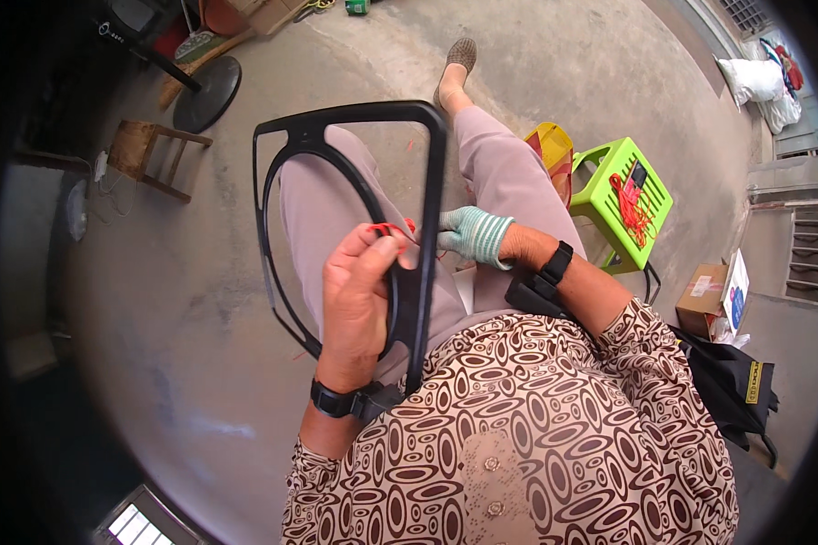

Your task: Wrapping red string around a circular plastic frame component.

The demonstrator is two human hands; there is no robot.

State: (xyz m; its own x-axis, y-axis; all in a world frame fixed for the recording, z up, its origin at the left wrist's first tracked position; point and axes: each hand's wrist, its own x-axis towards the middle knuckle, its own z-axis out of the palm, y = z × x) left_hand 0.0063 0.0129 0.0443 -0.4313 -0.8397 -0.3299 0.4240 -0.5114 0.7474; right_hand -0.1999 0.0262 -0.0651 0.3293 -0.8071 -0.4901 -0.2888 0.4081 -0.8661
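I see a black oval-holed frame [434,182] centrally, left hand [354,289] pinching red cord [387,228]; right hand's [478,235] grip unclear; cardboard box [698,302] right, contents unclear.

Smooth plastic frame [431,227]; knitted cloth glove [486,237]

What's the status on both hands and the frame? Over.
Left hand pinching red cord. Gloved right hand, grip unclear. Black frame: one bar between the hands.

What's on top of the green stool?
A red cord bundle and at least one small dark item lie on the green stool; the surface beneath them is hidden.
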